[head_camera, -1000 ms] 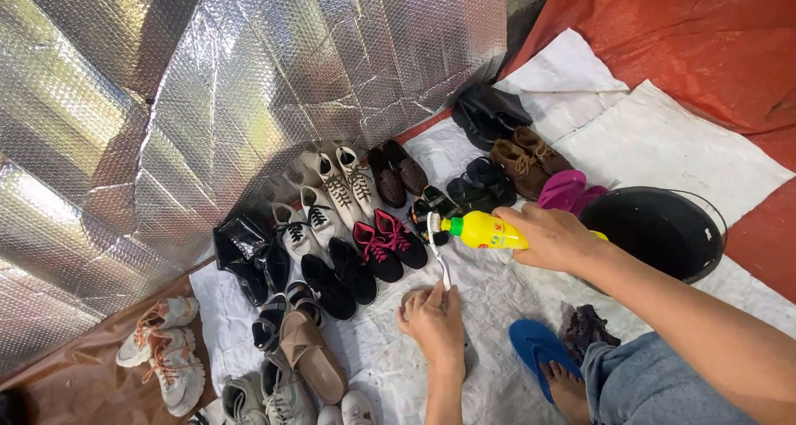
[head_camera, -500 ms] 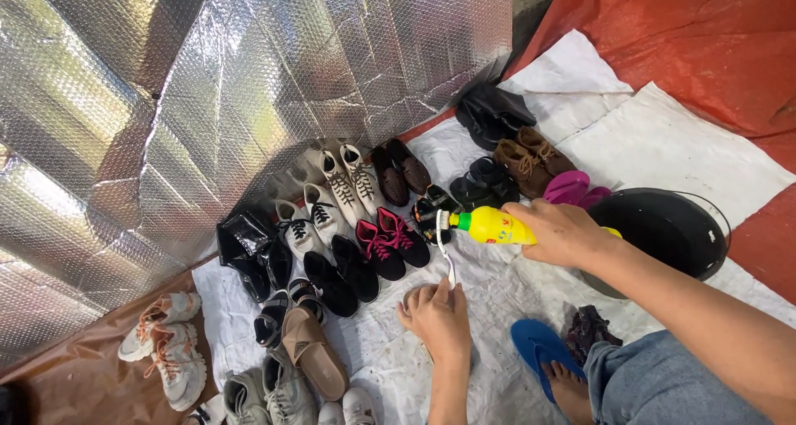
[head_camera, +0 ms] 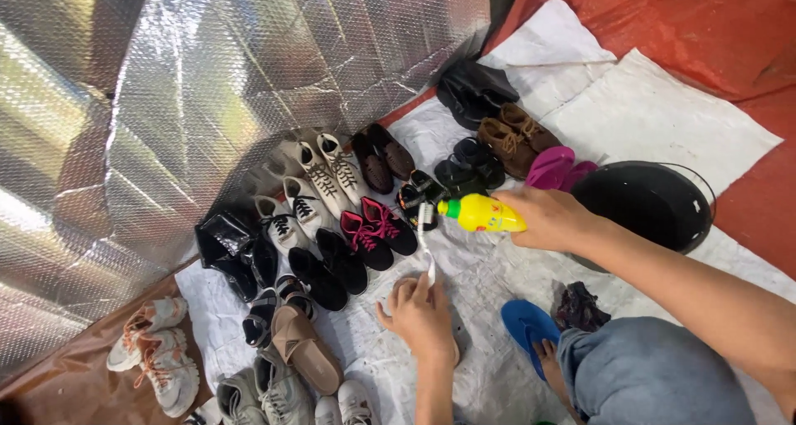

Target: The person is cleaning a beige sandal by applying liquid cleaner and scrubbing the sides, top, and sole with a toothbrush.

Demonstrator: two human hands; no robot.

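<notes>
My right hand (head_camera: pixel 551 219) grips a yellow squeeze bottle with a green cap (head_camera: pixel 481 213), laid nearly level with its nozzle pointing left. The nozzle sits right by the bristle head of a white toothbrush (head_camera: pixel 427 241), which my left hand (head_camera: pixel 421 315) holds upright by its handle. Under my left hand lies a brownish shoe, mostly hidden. Just beyond the brush are a pink-and-black pair of sneakers (head_camera: pixel 377 232) and a black shoe with colourful trim (head_camera: pixel 414 191).
Several pairs of shoes lie in rows on white sheeting (head_camera: pixel 663 110): white sneakers (head_camera: pixel 319 176), brown boots (head_camera: pixel 510 139), magenta slippers (head_camera: pixel 551 168). A black basin (head_camera: pixel 651 205) stands at right. A silver foil sheet (head_camera: pixel 207 77) rises behind. My foot wears a blue flip-flop (head_camera: pixel 526 325).
The view has shifted slightly. My right hand has kept the bottle's nozzle at the brush head while my left hand holds the toothbrush steady.
</notes>
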